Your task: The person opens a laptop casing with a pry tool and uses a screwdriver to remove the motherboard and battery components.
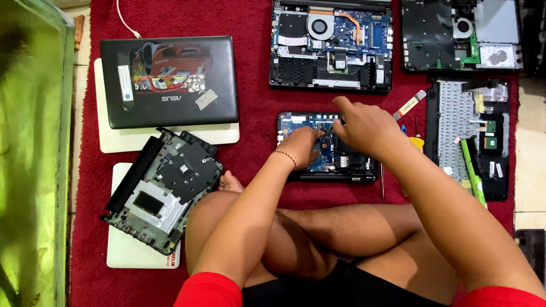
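Both your hands are down on the small opened laptop (327, 146) that lies on the red mat (256, 108) just ahead of your crossed legs. Its long axis runs left to right across your view, with the blue circuit board facing up.

Your left hand (301, 146) rests on the middle of that board, fingers curled down onto it. Whether they pinch anything you cannot tell from here. Your right hand (364, 126) sits just beside it, touching or nearly touching the left, with the index finger stretched toward the board's far edge and the other fingers loosely bent. It seems to hold nothing, though the fingertips are partly hidden.

Counting outward from your hands, there are two more opened machines beyond them on the far side: an opened laptop with a fan (331, 45) straight ahead, and a second opened chassis (460, 35) off to its right. Just to the right of your right hand lie a few small tools (410, 105), and past them a keyboard frame (467, 136) standing lengthwise, away from you.

To the left of your left hand, well apart, one closed black laptop (169, 81) rests on a white one. Nearer your knee, one bottom cover (162, 190) lies tilted on another white laptop (128, 253).
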